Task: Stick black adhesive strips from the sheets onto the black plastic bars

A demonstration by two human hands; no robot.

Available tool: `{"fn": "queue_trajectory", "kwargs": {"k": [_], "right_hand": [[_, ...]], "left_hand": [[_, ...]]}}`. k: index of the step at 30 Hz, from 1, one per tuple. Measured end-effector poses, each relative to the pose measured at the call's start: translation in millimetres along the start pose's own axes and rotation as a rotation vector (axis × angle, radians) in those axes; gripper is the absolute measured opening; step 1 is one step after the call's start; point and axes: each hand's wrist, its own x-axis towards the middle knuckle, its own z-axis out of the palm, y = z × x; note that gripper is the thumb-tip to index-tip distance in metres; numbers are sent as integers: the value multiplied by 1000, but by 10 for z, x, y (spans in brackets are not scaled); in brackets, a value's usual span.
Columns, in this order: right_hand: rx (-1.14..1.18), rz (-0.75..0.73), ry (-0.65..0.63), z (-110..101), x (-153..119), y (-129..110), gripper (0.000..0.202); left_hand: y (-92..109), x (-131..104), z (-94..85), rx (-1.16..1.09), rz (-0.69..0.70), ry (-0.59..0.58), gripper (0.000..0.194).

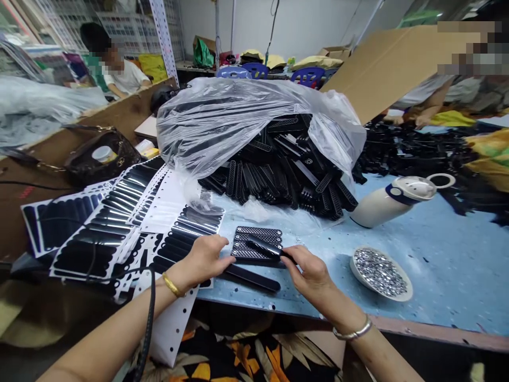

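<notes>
A block of black patterned strips (254, 233) with small round metal dots lies on the blue table in front of me. My right hand (310, 268) pinches the end of a glossy black strip (263, 245), which slants over the block. At the block's left edge is my left hand (204, 260), thumb and forefinger reaching toward it; whether they hold anything small I cannot tell. A smooth black bar (254, 278) lies just below the block. Sheets of black rounded stickers (186, 233) are spread under and beside my left hand.
A clear plastic bag (222, 116) spills black pieces (278, 175) behind the block. To the right are a white bottle (392, 199) and a bowl of small shiny metal parts (379, 271). A dark cord crosses my left forearm. Other people sit at left and right.
</notes>
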Motion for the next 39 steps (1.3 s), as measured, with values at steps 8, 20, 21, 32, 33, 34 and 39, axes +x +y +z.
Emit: {"fn": "queue_trajectory", "kwargs": {"k": [8, 20, 21, 32, 33, 34, 39], "right_hand": [[16, -21, -54, -42, -75, -131, 15], [-31, -155, -147, -46, 149, -159, 17], [-40, -159, -149, -49, 152, -169, 17], [-168, -209, -98, -19, 100, -195, 15], [-174, -210, -99, -14, 97, -194, 16], [-178, -211, -100, -9, 96, -194, 16], [-176, -193, -112, 7, 97, -207, 18]], "left_hand": [[-7, 188, 59, -170, -79, -143, 8], [-60, 189, 121, -448, -174, -164, 19], [-59, 182, 120, -466, -174, -165, 18], [-76, 181, 83, -570, -163, -158, 18], [-75, 181, 84, -580, -171, -161, 18], [-73, 182, 86, -593, -180, -164, 18], [-62, 187, 89, -625, -217, -174, 17]]}}
